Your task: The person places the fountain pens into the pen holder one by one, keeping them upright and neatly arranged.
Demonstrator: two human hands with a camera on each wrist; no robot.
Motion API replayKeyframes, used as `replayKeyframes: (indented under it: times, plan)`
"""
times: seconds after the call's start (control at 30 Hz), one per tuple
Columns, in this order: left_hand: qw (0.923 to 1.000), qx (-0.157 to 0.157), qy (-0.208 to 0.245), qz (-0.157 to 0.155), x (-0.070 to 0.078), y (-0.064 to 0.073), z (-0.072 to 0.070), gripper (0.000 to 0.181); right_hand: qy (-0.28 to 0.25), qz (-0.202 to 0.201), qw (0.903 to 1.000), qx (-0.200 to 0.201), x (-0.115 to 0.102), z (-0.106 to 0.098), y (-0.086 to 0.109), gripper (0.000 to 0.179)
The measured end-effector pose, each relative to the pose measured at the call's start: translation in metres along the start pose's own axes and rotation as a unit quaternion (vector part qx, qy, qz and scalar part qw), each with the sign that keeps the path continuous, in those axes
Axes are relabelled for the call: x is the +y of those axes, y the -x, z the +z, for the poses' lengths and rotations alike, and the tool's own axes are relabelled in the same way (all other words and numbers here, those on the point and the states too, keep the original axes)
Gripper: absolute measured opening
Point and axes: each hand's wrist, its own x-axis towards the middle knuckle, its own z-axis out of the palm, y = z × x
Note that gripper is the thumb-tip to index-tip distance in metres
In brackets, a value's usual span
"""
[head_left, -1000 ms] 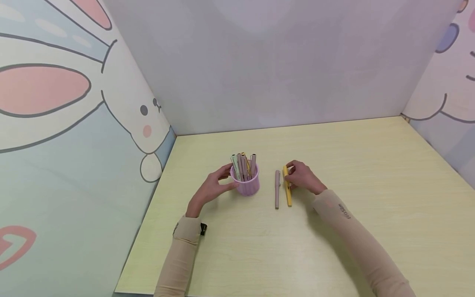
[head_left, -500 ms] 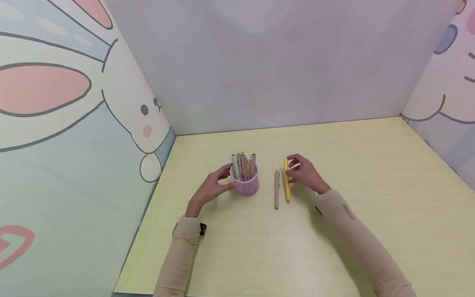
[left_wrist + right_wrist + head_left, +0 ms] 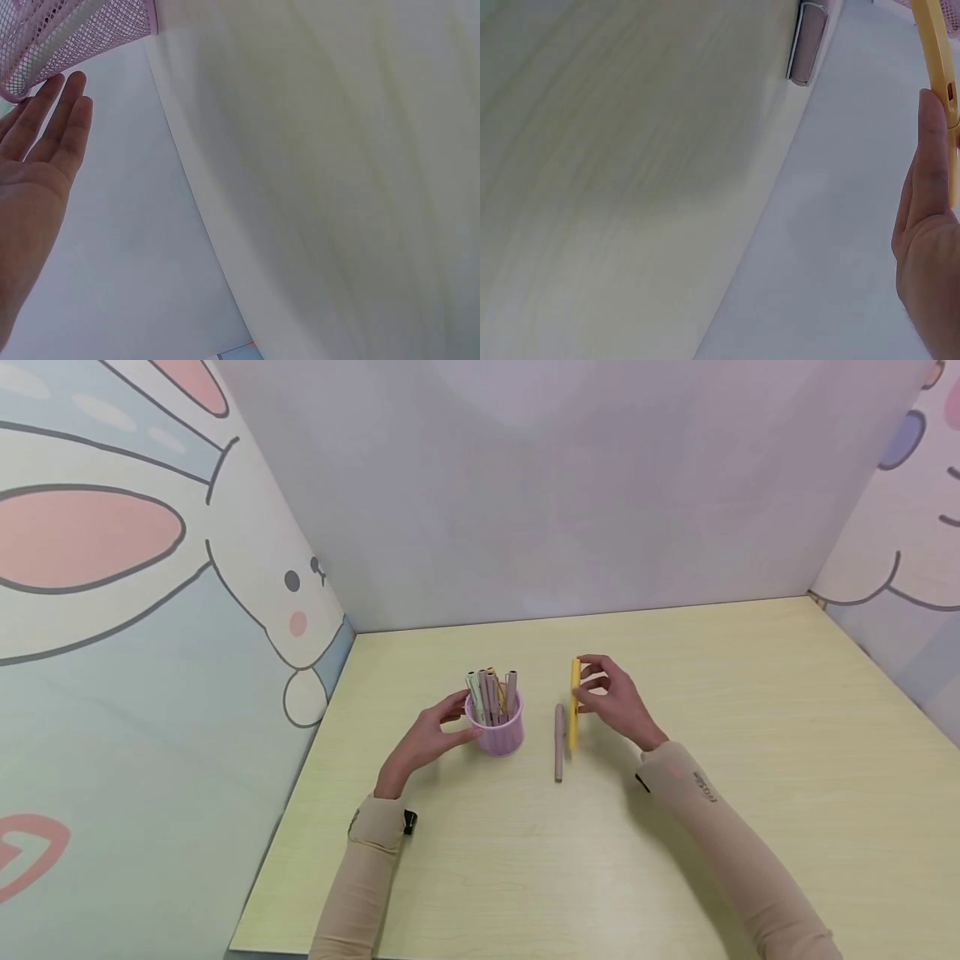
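A pink mesh pen cup stands on the table, packed with several upright pens in mauve, green and yellow. My left hand holds the cup's left side, thumb at the front and fingers behind; the left wrist view has the fingertips against its mesh. Right of the cup, my right hand pinches a yellow pen between thumb and fingers, its far end tipped up. A capped mauve pen lies on the table between the cup and the yellow pen, its clip facing right.
The pale wood-look table meets a plain back wall. Walls with cartoon rabbit pictures rise at left and right. A small black clip-like piece shows at my left cuff.
My right hand has lifted the yellow pen off the table, moving it away from me and slightly left. The left hand and cup have stayed put, as has the mauve pen.
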Motion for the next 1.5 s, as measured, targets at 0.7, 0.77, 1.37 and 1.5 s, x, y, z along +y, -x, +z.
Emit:
replayKeyframes:
  times: [0.7,0.77,1.37,1.5]
  plan:
    - [0.9999,0.005,-0.009,-0.002,0.001,-0.001,0.001,0.076,-0.071,-0.11,0.9905,0.041,-0.017,0.018,-0.004,0.054]
    - [0.9999,0.006,-0.01,-0.002,0.001,-0.001,0.001,0.076,-0.071,-0.115,0.9899,0.042,-0.018,0.019,-0.005,0.054]
    - [0.9998,0.007,-0.014,-0.009,0.003,0.0,0.001,0.074,-0.089,-0.16,0.9816,0.056,-0.029,0.04,-0.013,0.056]
    - [0.9999,0.007,-0.013,-0.007,0.003,-0.001,0.001,0.074,-0.092,-0.167,0.9799,0.06,-0.033,0.046,-0.016,0.057]
